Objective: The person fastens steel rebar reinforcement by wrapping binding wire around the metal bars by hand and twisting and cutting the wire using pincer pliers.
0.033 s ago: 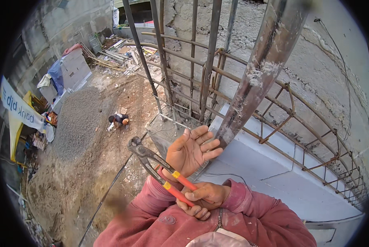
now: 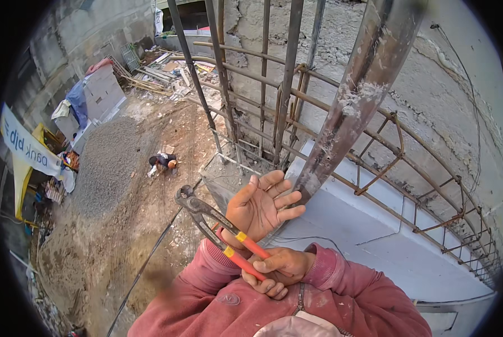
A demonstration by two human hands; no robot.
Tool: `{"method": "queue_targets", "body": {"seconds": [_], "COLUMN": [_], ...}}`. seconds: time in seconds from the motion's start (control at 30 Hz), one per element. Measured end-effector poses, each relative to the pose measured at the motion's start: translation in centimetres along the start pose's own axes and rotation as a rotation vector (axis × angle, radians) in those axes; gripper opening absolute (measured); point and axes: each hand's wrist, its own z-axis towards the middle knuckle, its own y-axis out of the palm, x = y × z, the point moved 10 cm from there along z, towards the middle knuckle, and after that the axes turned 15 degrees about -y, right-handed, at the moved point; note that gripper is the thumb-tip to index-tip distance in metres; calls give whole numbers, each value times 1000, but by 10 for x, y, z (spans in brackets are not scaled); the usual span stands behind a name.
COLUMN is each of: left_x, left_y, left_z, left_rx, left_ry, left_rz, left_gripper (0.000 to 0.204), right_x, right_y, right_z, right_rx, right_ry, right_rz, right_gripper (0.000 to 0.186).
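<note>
My left hand [image 2: 257,209] is raised palm up, its fingers spread and the thumb apart, beside the top of a concrete stub [image 2: 229,168]. Thin dark lines cross the palm; I cannot tell whether they are wire or creases. Just below, my right hand [image 2: 279,268] is closed around the red and yellow handles of a pair of pincers [image 2: 193,205]. The handles stand a little apart. Their dark metal head points up and left, past my left wrist, and grips nothing visible. Both forearms, in dusty pink sleeves, cross close to my body.
Upright rebars [image 2: 288,84] and a long rebar cage [image 2: 400,154] run before a rough wall [image 2: 431,112]. A splattered pipe [image 2: 349,104] slants past a white ledge [image 2: 341,210]. Far below, a person [image 2: 162,162] crouches near a gravel pile [image 2: 105,165]. A black cable [image 2: 150,261] hangs at left.
</note>
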Motion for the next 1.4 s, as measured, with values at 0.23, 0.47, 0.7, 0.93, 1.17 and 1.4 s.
{"method": "queue_targets", "body": {"seconds": [0.23,0.47,0.7,0.93,1.17,1.4], "left_x": [-1,57,97,-39,-186,-310], "left_y": [20,-28,-64,-278,-246,-198], "left_z": [-5,-42,-117,-197,-35,0], "left_rx": [-152,-53,429,681,84,-355], "left_ry": [-14,285,180,-623,-645,-895], "left_rz": [-199,-61,941,1759,1816,1760], "left_gripper": [36,39,44,36,33,30], "right_x": [-33,-42,-17,73,261,378], "right_y": [-14,-46,-113,-186,-205,-246], "right_z": [-6,-68,-185,-348,-464,-492], "right_rx": [249,254,910,1347,1872,1951], "right_ry": [-88,-2,69,728,450,129], "right_rz": [-569,-1409,-1315,-1412,-901,-454], "right_gripper": [37,50,47,32,26,34]}}
